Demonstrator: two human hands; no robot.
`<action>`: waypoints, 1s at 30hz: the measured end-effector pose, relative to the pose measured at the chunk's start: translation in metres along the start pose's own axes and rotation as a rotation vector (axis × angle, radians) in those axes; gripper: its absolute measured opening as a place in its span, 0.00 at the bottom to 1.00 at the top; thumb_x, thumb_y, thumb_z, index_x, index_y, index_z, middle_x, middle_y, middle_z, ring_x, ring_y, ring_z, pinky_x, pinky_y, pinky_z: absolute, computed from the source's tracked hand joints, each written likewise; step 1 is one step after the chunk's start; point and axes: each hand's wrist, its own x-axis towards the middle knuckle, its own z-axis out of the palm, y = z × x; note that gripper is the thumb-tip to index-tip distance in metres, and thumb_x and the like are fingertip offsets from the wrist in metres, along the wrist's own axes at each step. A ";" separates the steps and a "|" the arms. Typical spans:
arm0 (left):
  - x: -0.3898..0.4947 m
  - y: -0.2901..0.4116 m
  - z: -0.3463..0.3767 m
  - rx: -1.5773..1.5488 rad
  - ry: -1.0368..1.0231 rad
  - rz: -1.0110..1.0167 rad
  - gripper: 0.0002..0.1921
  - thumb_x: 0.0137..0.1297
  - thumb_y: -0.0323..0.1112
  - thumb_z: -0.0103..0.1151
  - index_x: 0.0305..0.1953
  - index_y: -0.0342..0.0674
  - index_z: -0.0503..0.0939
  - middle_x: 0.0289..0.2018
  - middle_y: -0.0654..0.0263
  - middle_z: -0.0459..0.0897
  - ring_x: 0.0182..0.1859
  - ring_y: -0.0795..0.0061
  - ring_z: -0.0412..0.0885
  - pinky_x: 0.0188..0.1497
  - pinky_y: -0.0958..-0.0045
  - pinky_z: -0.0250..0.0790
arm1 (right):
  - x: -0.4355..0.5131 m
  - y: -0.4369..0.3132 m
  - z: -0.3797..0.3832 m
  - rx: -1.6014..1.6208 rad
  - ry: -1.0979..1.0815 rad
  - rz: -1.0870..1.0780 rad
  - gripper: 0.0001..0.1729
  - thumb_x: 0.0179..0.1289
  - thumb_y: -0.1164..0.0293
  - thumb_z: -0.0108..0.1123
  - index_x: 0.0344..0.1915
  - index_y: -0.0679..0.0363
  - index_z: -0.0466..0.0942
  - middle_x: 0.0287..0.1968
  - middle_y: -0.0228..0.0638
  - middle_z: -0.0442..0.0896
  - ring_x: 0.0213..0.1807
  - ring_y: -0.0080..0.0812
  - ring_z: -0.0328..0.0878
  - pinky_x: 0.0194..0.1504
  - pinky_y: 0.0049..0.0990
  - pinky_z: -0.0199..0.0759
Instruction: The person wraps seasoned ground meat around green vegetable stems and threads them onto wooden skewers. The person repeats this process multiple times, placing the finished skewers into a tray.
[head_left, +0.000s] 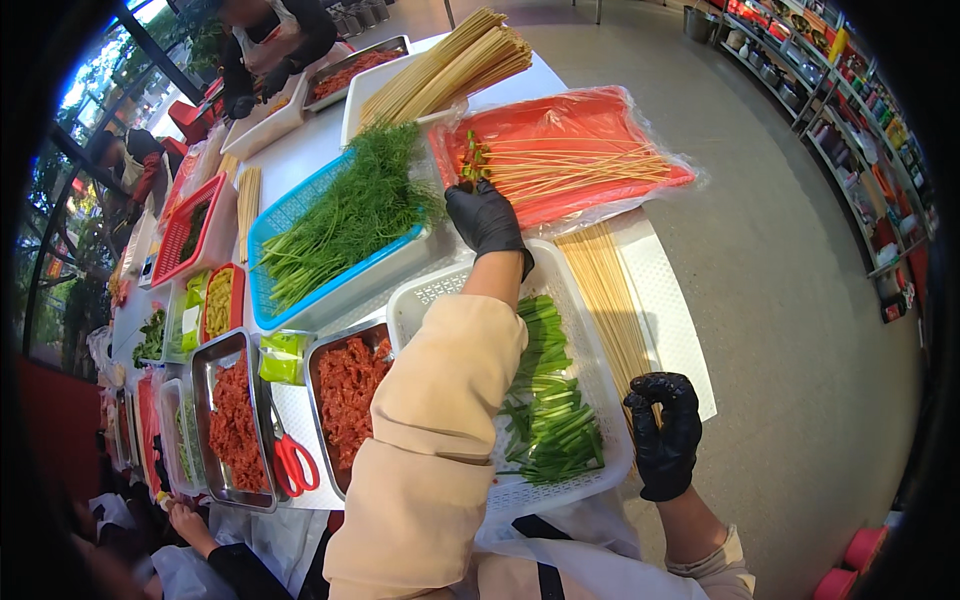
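Note:
My left hand (487, 217), in a black glove, reaches over to the near left corner of a red tray (555, 120) covered in clear plastic. Its fingertips touch the loaded ends of skewers, where small meat and green pieces (474, 161) are threaded. Whether they grip one is hidden. Thin wooden skewers (577, 169) fan rightward across that tray. My right hand (664, 435), also black-gloved, hovers at the lower end of a bundle of bare skewers (607, 292). Its fingers curl toward the thumb in a ring, with nothing visible between them. Cut green stalks (555, 420) lie in a white perforated basket (615, 450) between my arms.
Left of my arm are metal trays of raw minced or chopped meat (345, 397) and red-handled scissors (295, 461). A blue basket (262, 300) holds feathery herbs (352, 217). Behind it, many skewers (450, 64) stick out of a white bin. Co-workers (277, 45) work around the table.

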 end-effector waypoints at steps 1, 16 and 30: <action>0.003 -0.001 -0.002 0.129 -0.057 0.068 0.11 0.52 0.33 0.54 0.34 0.32 0.74 0.34 0.48 0.78 0.39 0.50 0.76 0.44 0.61 0.67 | 0.000 0.003 -0.005 -0.006 -0.005 -0.002 0.08 0.55 0.80 0.55 0.36 0.64 0.70 0.34 0.39 0.75 0.38 0.34 0.75 0.40 0.28 0.69; -0.045 0.051 -0.234 -0.328 -0.599 -0.090 0.14 0.63 0.32 0.49 0.48 0.35 0.73 0.46 0.65 0.78 0.46 0.80 0.73 0.46 0.81 0.63 | 0.025 -0.003 0.034 -0.335 -0.535 -0.283 0.10 0.49 0.81 0.58 0.34 0.62 0.73 0.30 0.40 0.76 0.32 0.40 0.76 0.33 0.31 0.70; -0.084 0.004 -0.346 -0.524 -0.269 -0.294 0.13 0.63 0.25 0.45 0.48 0.34 0.72 0.47 0.59 0.76 0.50 0.73 0.72 0.50 0.73 0.65 | 0.041 0.034 0.096 -0.754 -0.898 -0.405 0.07 0.50 0.71 0.57 0.29 0.60 0.70 0.26 0.43 0.74 0.30 0.47 0.73 0.31 0.38 0.68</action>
